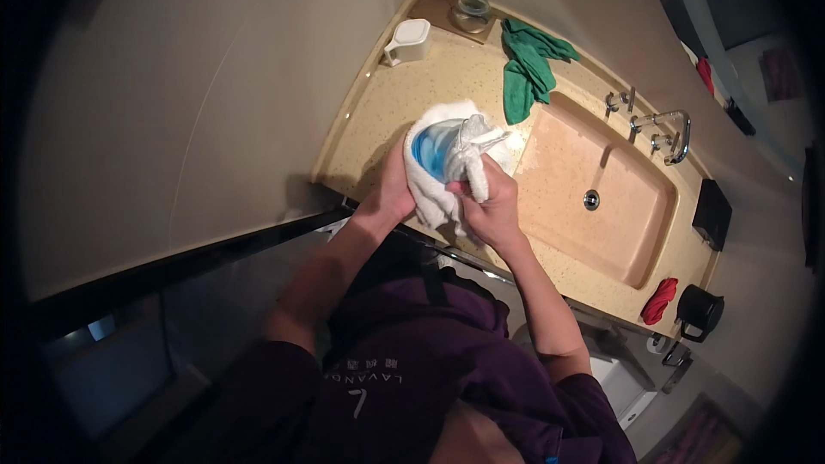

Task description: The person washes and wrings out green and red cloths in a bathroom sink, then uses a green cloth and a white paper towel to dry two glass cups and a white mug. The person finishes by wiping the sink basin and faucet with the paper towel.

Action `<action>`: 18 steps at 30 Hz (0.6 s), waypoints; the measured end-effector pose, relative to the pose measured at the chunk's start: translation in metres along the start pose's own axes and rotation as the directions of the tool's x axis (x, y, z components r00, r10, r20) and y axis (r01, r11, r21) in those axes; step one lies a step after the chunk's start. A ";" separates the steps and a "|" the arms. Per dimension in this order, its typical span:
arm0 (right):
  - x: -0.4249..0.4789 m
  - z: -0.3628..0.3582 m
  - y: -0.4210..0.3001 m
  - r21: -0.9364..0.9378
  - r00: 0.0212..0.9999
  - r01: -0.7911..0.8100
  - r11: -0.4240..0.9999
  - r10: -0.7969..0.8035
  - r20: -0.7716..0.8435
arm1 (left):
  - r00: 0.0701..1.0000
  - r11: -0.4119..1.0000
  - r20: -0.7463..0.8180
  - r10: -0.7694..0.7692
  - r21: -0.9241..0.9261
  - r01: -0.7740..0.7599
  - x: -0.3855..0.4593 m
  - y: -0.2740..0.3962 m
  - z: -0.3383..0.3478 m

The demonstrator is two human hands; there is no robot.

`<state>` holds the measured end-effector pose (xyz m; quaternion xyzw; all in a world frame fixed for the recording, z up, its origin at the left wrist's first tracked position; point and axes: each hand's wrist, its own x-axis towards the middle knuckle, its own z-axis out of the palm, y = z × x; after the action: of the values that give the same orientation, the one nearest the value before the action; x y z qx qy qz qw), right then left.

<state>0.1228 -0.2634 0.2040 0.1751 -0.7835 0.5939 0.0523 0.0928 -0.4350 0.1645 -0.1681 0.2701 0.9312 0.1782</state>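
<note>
A blue see-through vessel, perhaps a glass or bowl, sits wrapped in a white towel above the counter's front part. From the left side, my left hand cups the vessel through the cloth, its fingers mostly hidden. Bunched white cloth is gripped in my right hand and pressed at the vessel's mouth. Whether this cloth is part of the same towel I cannot tell.
The speckled counter holds a basin with a chrome faucet. Behind lie a green cloth, a white lidded container and a glass jar on a tray. A red cloth, black jug and black box stand right.
</note>
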 end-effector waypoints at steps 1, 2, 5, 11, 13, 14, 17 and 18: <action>-0.002 0.002 0.006 -0.155 0.998 0.067 0.986 -0.068 -0.002 | 0.999 0.999 -0.040 0.035 0.031 -0.034 0.001 0.003 0.005; -0.005 0.001 0.009 -0.275 0.997 0.082 0.958 -0.077 0.031 | 0.998 0.992 -0.006 0.067 0.104 -0.066 -0.002 0.008 0.009; -0.015 0.005 0.011 -0.420 0.993 0.117 0.900 -0.096 0.069 | 0.992 0.927 -0.023 0.126 0.357 -0.109 -0.003 0.015 0.013; -0.008 0.010 0.036 -0.340 0.972 0.041 0.939 -0.116 -0.203 | 0.945 0.411 -0.153 0.290 0.911 0.022 0.004 0.034 0.028; -0.006 0.006 0.037 -0.065 0.933 -0.155 0.986 0.124 -0.339 | 0.886 0.025 0.004 0.463 1.000 -0.018 0.007 0.035 0.024; -0.006 0.002 0.034 0.178 0.875 -0.293 0.940 0.338 -0.347 | 0.817 -0.215 0.183 0.547 0.974 -0.074 0.009 0.034 0.017; -0.005 -0.006 0.024 0.663 0.752 -0.382 0.644 0.634 -0.182 | 0.877 0.081 0.302 0.374 0.931 -0.355 0.015 0.037 0.022; 0.001 -0.007 0.005 0.761 0.727 -0.383 0.524 0.679 -0.102 | 0.935 0.439 0.279 0.219 0.828 -0.350 0.015 0.033 0.025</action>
<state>0.1188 -0.2560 0.2015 -0.1936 -0.4879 0.8496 -0.0516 0.0604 -0.4431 0.1926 0.0535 0.7129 0.6926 0.0962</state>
